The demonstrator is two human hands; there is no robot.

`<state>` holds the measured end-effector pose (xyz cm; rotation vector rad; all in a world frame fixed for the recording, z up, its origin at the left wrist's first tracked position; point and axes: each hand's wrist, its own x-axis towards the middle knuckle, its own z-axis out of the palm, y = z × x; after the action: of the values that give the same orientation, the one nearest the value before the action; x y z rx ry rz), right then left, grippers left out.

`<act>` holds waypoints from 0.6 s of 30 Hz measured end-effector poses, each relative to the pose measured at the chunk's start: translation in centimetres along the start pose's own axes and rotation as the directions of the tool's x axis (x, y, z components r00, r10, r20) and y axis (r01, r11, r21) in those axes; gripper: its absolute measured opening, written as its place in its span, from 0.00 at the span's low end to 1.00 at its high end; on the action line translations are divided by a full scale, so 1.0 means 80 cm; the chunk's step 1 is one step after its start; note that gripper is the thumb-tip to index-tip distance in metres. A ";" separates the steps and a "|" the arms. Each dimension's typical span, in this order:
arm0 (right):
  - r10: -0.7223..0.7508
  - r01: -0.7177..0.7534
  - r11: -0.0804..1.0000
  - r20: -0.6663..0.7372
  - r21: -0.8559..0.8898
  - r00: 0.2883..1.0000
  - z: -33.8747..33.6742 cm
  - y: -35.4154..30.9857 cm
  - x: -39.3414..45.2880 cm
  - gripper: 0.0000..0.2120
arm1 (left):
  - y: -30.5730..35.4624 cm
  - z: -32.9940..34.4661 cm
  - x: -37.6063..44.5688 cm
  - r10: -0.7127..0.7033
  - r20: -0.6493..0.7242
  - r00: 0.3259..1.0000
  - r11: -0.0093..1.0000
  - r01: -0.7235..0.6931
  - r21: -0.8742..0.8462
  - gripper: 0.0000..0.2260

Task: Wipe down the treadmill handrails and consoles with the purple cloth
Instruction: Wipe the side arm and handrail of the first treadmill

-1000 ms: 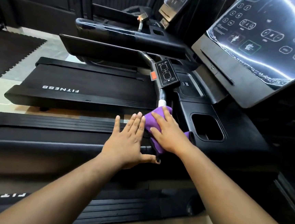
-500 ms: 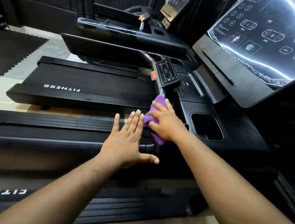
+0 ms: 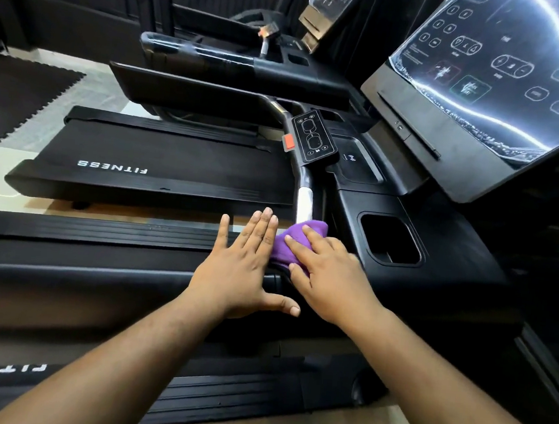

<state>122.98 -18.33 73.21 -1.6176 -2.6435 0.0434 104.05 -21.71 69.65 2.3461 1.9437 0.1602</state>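
Purple cloth [image 3: 288, 246] lies bunched over the handrail [image 3: 305, 199] of the treadmill, at the low end of the rail's silver section, just beside the dark console tray. My right hand [image 3: 328, 277] lies on top of it with the fingers spread and only slightly bent, pressing the cloth down against the rail rather than wrapping round it. My left hand [image 3: 239, 269] lies flat just beside the cloth, fingers straight and close together, the thumb stretched out sideways along the black rail edge toward my right wrist; its fingertips reach the cloth's left edge, though I cannot tell whether they touch it. Farther up the handrail sits a small control pad [image 3: 314, 136] with oval buttons and an orange tab [image 3: 289, 142] at its left side. To the right of my hands the console tray has a deep cup recess [image 3: 389, 241], and above it rises the big glossy console screen [image 3: 506, 76], streaked with bright reflections. Beyond the rail lies a neighbouring treadmill belt [image 3: 160, 164] printed with the word FITNESS.
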 end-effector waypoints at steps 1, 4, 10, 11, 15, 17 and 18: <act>0.009 -0.012 0.994 -0.026 -0.112 1.000 -0.005 -0.001 -0.007 0.28 | -0.001 -0.001 0.001 0.013 -0.001 1.000 1.000 -0.013 -0.002 0.65; 0.120 -0.139 0.944 -0.083 -0.300 0.989 -0.009 0.025 -0.034 0.29 | 0.000 -0.003 0.002 0.034 0.012 0.999 0.999 -0.034 0.002 0.65; 0.408 -0.441 0.887 -0.214 -0.139 0.888 -0.002 0.120 -0.022 0.29 | 0.005 -0.002 0.014 0.069 0.030 0.997 0.997 -0.070 0.034 0.57; 0.418 -0.439 0.894 -0.194 -0.084 0.888 -0.001 0.124 -0.014 0.29 | 0.009 -0.002 0.020 0.076 0.032 0.997 0.996 -0.078 0.043 0.57; 0.227 -0.241 0.968 -0.163 -0.070 0.960 0.003 0.118 -0.025 0.30 | 0.053 -0.004 0.059 0.137 0.009 0.990 0.990 -0.138 0.016 0.56; 0.200 -0.218 0.967 -0.140 -0.133 0.970 -0.007 0.141 -0.041 0.28 | 0.076 -0.001 0.076 0.165 0.036 0.986 0.986 -0.167 0.027 0.56; 0.229 -0.251 0.952 -0.138 -0.177 0.964 -0.014 0.161 -0.044 0.27 | 0.083 0.000 0.083 0.172 0.054 0.984 0.984 -0.175 0.038 0.56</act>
<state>136.08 -15.60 73.67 -1.9292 -2.4155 -0.2992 111.69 -16.45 70.71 2.5200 1.7362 0.0715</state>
